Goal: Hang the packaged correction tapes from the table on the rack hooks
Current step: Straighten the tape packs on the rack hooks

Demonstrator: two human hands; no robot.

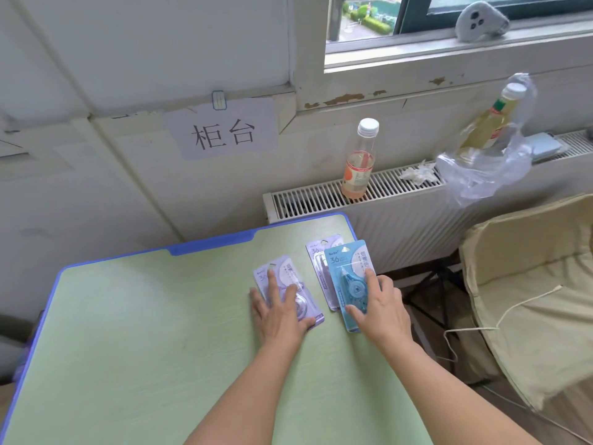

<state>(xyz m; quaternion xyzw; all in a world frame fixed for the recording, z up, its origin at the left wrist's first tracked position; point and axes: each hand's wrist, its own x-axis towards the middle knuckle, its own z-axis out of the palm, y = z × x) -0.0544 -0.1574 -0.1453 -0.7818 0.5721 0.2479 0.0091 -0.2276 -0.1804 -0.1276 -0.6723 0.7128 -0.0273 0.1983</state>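
Head view, looking down on both forearms reaching over a green table [134, 332] with a blue rim. Left hand [282, 311] lies flat, fingers spread, pressing on a lilac correction-tape pack [290, 292]; not curled round it, so no grip yet. Right hand [380, 308] likewise open, index finger stretched up the blister of a blue correction-tape pack [348, 277], thumb at the lower card edge. Blue pack partly overlaps a second lilac pack [317, 261] lying beneath it, near the table's far right corner. All three flat on the tabletop. Judgement on handling: light, thin card backs with a raised clear plastic blister, stiffish but bendable, slick face, likely to slide rather than lift under a flat palm. Best hold probably a pinch at a long card edge or across the blister, keeping the top clear, since each card shows a small hang-hole cutout there, though the left pack's looks blurred. No rack or hooks in sight. Beyond: radiator [369, 200] with a bottle [359, 162] on top, paper sign [221, 130] on the wall.
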